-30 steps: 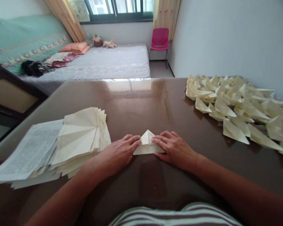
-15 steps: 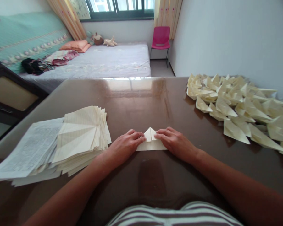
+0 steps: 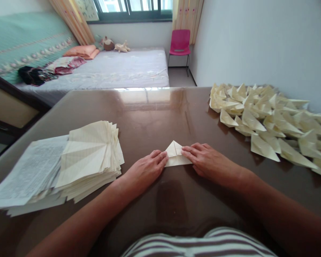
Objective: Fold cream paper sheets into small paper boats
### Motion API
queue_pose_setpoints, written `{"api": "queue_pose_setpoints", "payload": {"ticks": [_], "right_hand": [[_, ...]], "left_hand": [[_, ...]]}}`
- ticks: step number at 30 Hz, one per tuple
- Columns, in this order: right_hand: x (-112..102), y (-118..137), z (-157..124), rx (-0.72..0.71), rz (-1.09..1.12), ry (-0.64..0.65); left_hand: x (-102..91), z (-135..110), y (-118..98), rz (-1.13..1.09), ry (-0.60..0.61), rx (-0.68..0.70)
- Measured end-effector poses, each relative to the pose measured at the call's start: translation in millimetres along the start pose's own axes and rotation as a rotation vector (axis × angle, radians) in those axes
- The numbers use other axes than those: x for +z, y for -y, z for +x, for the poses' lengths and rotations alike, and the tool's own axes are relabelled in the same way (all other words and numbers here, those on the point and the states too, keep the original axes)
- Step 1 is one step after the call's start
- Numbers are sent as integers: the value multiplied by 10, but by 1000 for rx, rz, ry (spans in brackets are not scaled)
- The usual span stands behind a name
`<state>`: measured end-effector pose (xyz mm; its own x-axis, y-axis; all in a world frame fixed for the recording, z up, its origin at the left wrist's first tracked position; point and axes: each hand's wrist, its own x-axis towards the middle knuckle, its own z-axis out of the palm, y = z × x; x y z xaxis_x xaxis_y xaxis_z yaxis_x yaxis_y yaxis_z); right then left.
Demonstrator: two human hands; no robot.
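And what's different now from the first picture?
The folded paper slid a little right and away from the person, and the left hand and right hand moved with it. Neither let go. The paper stack and the pile of folded shapes stayed put.

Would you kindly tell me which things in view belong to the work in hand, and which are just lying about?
Belonging to the work:
folded paper, touched by the left hand and right hand
stack of paper sheets, likely
pile of folded shapes, likely

Apparently just about the room:
pink chair
orange pillows
pale toy
dark cloth
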<state>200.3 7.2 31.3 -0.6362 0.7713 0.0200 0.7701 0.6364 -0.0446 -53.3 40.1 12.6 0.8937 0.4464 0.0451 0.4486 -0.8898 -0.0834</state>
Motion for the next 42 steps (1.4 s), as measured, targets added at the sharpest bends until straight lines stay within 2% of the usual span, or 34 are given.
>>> {"api": "queue_pose_setpoints", "payload": {"ticks": [6, 12, 17, 21, 29, 36, 42], "right_hand": [[63, -26, 38, 12, -66, -12], [68, 2, 79, 13, 20, -70], [90, 153, 114, 26, -7, -94], [137, 246, 152, 50, -68, -106], [166, 247, 174, 78, -9, -215], [131, 190, 163, 70, 43, -151], [118, 202, 151, 58, 22, -129]], "left_hand": [[-13, 87, -38, -40, -23, -62], [9, 128, -103, -4, -94, -76], [-2, 121, -162, 84, -37, -81], [-10, 101, -136, 56, -14, -105], [-19, 103, -108, -4, -36, -107], [-55, 90, -11, -59, -39, -128], [-50, 85, -4, -15, -43, -109]]}}
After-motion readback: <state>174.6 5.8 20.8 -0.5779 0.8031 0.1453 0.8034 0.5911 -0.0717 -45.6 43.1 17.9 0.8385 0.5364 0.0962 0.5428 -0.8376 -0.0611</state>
